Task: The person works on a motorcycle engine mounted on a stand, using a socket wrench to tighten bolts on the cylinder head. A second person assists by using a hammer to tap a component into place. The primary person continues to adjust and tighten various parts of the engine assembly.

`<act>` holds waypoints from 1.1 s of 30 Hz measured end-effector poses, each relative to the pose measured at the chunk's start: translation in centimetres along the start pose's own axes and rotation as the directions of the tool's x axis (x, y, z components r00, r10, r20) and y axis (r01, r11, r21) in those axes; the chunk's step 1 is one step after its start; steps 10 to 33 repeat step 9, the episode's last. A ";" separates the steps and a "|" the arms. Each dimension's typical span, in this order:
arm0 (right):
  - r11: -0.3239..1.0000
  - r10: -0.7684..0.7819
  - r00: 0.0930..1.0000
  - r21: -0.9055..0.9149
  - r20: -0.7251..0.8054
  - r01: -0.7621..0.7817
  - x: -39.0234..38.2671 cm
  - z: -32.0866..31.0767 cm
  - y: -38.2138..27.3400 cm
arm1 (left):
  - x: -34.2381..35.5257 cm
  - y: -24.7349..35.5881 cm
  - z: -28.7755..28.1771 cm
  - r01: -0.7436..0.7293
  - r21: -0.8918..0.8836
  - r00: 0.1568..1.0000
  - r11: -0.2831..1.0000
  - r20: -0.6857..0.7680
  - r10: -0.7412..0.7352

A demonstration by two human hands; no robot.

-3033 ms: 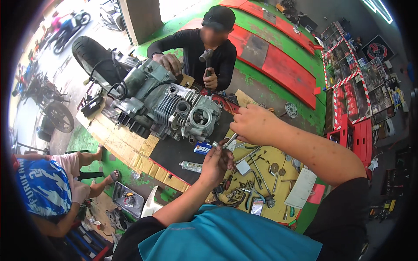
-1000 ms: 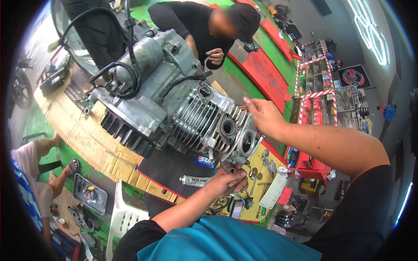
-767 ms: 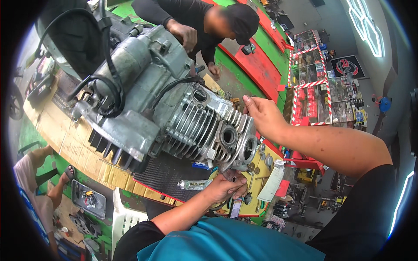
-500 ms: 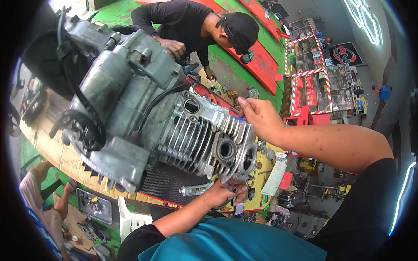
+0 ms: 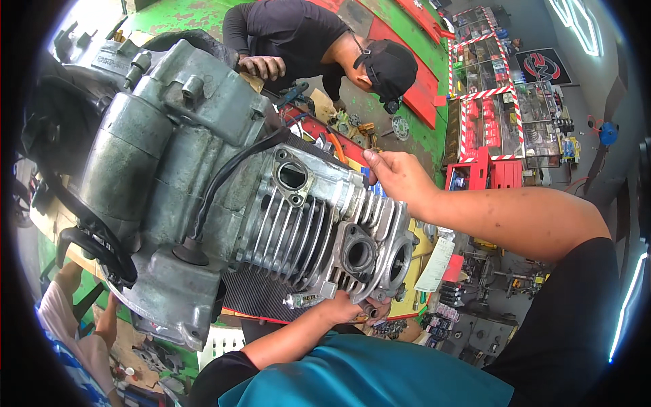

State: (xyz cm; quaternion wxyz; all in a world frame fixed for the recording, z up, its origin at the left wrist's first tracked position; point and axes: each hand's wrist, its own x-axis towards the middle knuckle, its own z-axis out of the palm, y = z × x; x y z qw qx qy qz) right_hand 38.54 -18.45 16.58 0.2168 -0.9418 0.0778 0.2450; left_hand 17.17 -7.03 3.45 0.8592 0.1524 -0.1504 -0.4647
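A grey metal engine [image 5: 186, 159] fills the left and middle, its finned cylinder [image 5: 288, 227] pointing right. At its right end is the cylinder head [image 5: 390, 254], with round port openings. My left hand [image 5: 342, 308] reaches under the head's near side, next to a short pipe stub [image 5: 369, 311]; its curled fingers are largely hidden by the head. On the far side of the head, my right hand [image 5: 400, 178] is closed, thumb pressed against the fingertips. Whatever is in the pinch is too small or hidden to tell. A black rubber-sheathed cable [image 5: 227, 180] runs across the engine.
Across the bench a person [image 5: 298, 41] in black with a cap leans forward, one hand [image 5: 262, 66] beside the engine. A silver tube [image 5: 304, 299] lies near my left hand on a black ribbed mat [image 5: 254, 295]. Glass cabinets [image 5: 481, 122] stand behind; another person [image 5: 74, 339] sits at lower left.
The view has shifted, so the engine appears larger and lower left. My left hand has slipped further behind the cylinder head. The person opposite has bent slightly lower. My right hand keeps its closed pose.
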 end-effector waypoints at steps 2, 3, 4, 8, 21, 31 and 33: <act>1.000 0.000 1.000 0.006 -0.001 0.000 0.2 0.3 0.5 | -0.3 -5.8 -2.5 0.032 0.081 0.998 0.996 -0.061 -0.027; 1.000 0.000 1.000 0.009 -0.004 0.000 0.3 0.5 0.5 | -0.2 -10.3 -4.0 0.052 0.118 0.995 0.992 -0.088 -0.042; 1.000 0.018 1.000 0.019 0.007 -0.018 0.4 0.6 0.7 | -0.4 -13.4 -5.1 0.062 0.147 0.994 0.987 -0.102 -0.047; 0.996 0.063 0.997 0.060 0.041 -0.066 1.1 1.3 1.7 | -0.4 -16.1 -6.6 0.043 0.247 0.995 0.968 -0.094 -0.020; 0.994 0.074 0.996 0.072 0.044 -0.077 1.3 1.6 2.1 | -0.6 -16.5 -6.8 0.046 0.248 0.995 0.968 -0.099 -0.022; 0.994 0.074 0.996 0.072 0.044 -0.077 1.3 1.6 2.1 | -0.6 -16.5 -6.8 0.046 0.248 0.995 0.968 -0.099 -0.022; 0.994 0.074 0.996 0.072 0.044 -0.077 1.3 1.6 2.1 | -0.6 -16.5 -6.8 0.046 0.248 0.995 0.968 -0.099 -0.022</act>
